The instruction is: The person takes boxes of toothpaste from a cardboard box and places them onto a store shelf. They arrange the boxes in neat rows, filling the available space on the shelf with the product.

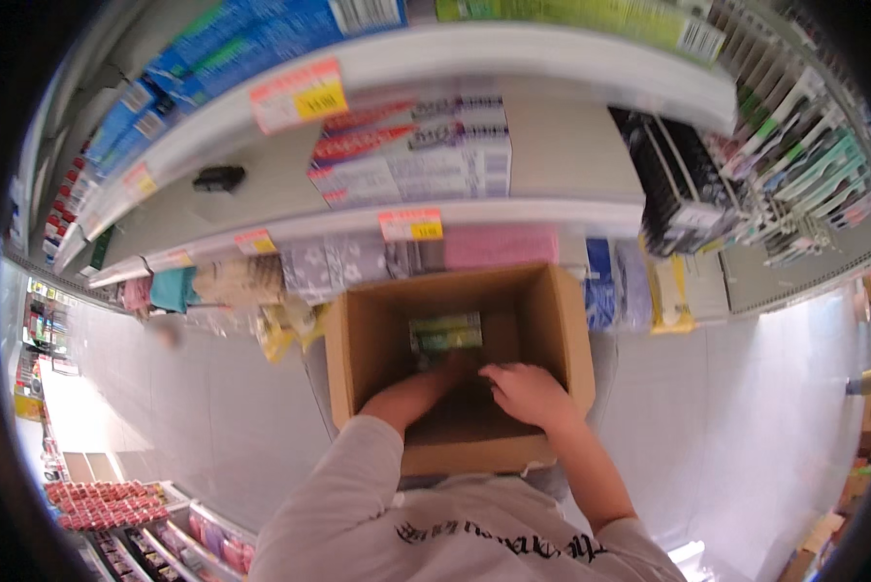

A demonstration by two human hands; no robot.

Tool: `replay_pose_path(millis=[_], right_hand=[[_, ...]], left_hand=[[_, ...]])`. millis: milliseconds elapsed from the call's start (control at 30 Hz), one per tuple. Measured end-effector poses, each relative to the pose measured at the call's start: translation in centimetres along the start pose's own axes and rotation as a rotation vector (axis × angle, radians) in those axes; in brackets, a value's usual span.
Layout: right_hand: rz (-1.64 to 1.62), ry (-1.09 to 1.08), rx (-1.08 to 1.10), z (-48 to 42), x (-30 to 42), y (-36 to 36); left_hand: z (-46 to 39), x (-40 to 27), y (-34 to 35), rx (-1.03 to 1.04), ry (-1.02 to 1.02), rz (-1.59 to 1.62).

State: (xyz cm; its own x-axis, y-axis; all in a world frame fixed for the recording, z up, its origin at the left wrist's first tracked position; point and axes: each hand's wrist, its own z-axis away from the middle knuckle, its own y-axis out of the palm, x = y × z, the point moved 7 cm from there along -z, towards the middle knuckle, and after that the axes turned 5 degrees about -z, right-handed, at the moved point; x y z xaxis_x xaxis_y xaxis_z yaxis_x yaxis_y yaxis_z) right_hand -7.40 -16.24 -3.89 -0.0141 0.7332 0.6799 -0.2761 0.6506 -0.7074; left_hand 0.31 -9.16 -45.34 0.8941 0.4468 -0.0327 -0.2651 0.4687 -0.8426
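An open cardboard box (384, 460) stands on the floor right in front of me, below the shelves. Deep inside it lies a small green and yellow package (446, 332), blurred, at the far side. My left hand (450, 369) reaches down into the box just short of that package. Shadow and blur hide its fingertips, so whether it touches anything cannot be told. Over the right part of the box's opening is my right hand (526, 391), fingers bent inward and pointing left. No object shows in it, though the underside of its fingers is hidden.
A shelf holds stacked white and purple cartons (414, 164) and a small black object (219, 179). Blue packs (261, 36) sit higher up. Folded cloth goods (334, 265) line the bottom shelf behind the box. Black boxes (679, 178) and hanging goods (806, 189) are at right.
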Motion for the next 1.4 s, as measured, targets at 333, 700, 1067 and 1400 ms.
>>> replay_pose_path(millis=[333, 700, 1067, 1400], right_hand=[[-0.193, -0.314, -0.679, 5.1, 6.7, -12.0], [0.156, -0.473, -1.077, 9.0, 12.7, -21.0], [0.093, -0.416, -1.174, 4.9, 14.7, -43.4], [0.422, -0.13, -0.831, -3.9, 10.7, -50.0]], left_hand=[[20.1, -4.3, -35.3, 0.15, 0.236, -0.207], [43.4, -1.7, -58.4, -1.328, 0.249, -0.043], [39.0, 0.1, -66.1, -1.785, 0.246, -0.347], [33.8, 2.7, -69.0, -1.762, -0.04, -0.32]])
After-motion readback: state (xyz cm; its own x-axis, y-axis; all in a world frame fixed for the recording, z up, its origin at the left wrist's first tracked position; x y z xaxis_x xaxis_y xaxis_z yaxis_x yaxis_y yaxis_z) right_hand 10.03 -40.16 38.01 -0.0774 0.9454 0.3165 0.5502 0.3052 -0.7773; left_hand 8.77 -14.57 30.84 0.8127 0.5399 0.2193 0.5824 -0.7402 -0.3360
